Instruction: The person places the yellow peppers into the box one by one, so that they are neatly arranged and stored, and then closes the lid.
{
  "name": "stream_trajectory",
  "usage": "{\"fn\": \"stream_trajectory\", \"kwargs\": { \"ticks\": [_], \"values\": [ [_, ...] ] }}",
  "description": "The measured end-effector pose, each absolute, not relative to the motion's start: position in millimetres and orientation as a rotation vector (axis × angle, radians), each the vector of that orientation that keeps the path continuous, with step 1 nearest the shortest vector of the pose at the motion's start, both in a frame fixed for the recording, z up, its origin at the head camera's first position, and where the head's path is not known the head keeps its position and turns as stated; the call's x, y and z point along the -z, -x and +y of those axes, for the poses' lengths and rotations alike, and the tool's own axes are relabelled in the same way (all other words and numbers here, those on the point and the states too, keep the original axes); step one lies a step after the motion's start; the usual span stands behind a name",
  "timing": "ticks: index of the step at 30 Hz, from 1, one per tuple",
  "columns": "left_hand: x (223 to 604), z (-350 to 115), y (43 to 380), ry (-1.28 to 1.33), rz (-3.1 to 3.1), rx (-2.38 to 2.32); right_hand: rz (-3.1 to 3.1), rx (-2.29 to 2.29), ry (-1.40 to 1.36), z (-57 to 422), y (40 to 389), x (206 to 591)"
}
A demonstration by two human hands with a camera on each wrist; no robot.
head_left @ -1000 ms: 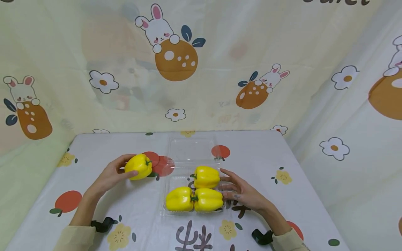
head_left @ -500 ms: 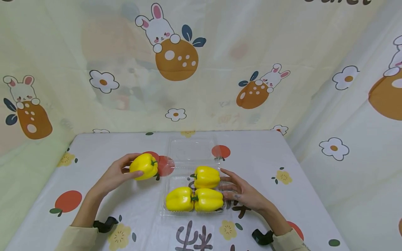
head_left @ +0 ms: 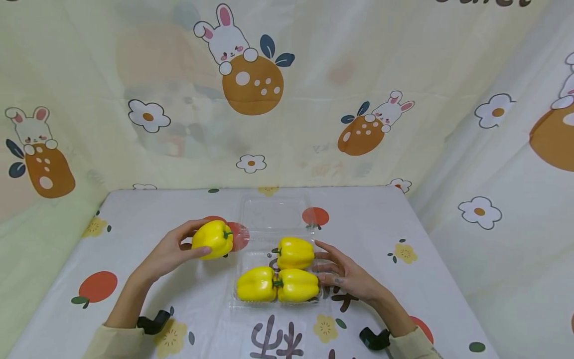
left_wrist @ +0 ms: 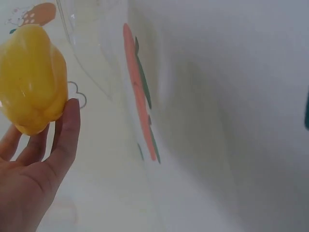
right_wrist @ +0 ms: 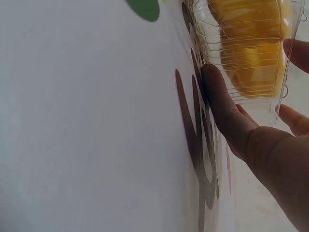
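My left hand (head_left: 172, 253) holds a yellow bell pepper (head_left: 213, 240) between thumb and fingers, left of a clear plastic clamshell box (head_left: 252, 259). In the left wrist view that held pepper (left_wrist: 31, 79) sits at the fingertips, its base toward the palm. Inside the box lie three more yellow bell peppers: one at back right (head_left: 295, 253), one at front left (head_left: 256, 284) and one at front right (head_left: 298, 286). The back left corner of the box holds no pepper. My right hand (head_left: 347, 273) rests against the box's right side with loosely extended fingers, fingertips right at its ribbed wall (right_wrist: 253, 72).
The clear lid (head_left: 274, 213) lies folded back behind the box. A white cloth printed with fruit and flowers covers the table (head_left: 372, 214). Printed curtains (head_left: 305, 139) hang behind and at both sides. A dark wrist mount (head_left: 374, 339) sits at each wrist.
My left hand has moved right with the pepper, closer to the box, and the pepper's stem has turned slightly toward the camera. The right hand and the box have stayed put.
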State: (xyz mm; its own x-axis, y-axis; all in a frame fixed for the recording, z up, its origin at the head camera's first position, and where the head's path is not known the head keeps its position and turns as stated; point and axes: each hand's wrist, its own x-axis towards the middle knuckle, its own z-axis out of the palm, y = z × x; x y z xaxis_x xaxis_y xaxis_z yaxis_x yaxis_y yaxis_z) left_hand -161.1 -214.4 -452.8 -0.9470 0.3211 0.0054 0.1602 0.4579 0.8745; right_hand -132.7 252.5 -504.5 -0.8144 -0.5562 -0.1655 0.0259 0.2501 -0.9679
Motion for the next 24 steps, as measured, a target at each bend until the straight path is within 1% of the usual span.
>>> {"fn": "stream_trajectory", "kwargs": {
  "ticks": [10, 24],
  "values": [
    [448.7, -201.3, 160.1, -0.432, 2.57, -1.466, 2.077, 1.57, 0.461, 252.5, 132.7, 503.4],
    [449.7, -186.9, 159.2, -0.575, 2.542, -1.487, 2.078, 1.578, 0.477, 252.1, 132.6, 504.1]
  ]
}}
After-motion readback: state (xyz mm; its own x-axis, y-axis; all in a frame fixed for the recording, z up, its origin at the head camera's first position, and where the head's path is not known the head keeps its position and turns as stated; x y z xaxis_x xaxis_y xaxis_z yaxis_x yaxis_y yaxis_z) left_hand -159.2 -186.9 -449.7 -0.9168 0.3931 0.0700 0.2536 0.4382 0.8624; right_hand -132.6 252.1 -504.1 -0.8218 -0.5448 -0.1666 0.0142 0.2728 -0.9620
